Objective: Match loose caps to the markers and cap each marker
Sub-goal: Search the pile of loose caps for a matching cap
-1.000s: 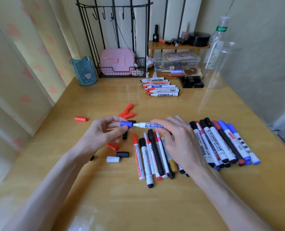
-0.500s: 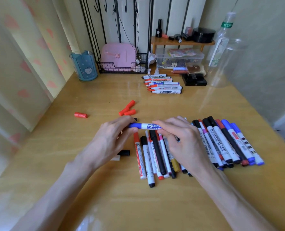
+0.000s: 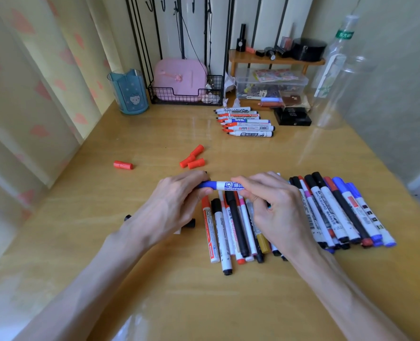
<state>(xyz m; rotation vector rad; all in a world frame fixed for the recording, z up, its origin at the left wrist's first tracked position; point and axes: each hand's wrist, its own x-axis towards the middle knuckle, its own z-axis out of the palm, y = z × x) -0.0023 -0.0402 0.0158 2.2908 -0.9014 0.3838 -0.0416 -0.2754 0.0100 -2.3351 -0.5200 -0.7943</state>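
Observation:
A white whiteboard marker lies level between both hands above the table. My left hand pinches the blue cap sitting on its left end. My right hand grips the barrel. Under the hands lies a row of capped markers, and a second capped row spreads to the right. Several uncapped markers lie at the back. Loose red caps lie ahead of my left hand, one red cap further left, and a black cap shows beside my left wrist.
A blue cup and a wire basket with a pink case stand at the back left. A clear box, a small wooden shelf, a black box and clear bottles stand at the back right.
The blue cap has gone from just meeting the marker's tip to seated on it, my left fingers closing over it. The hands moved slightly together.

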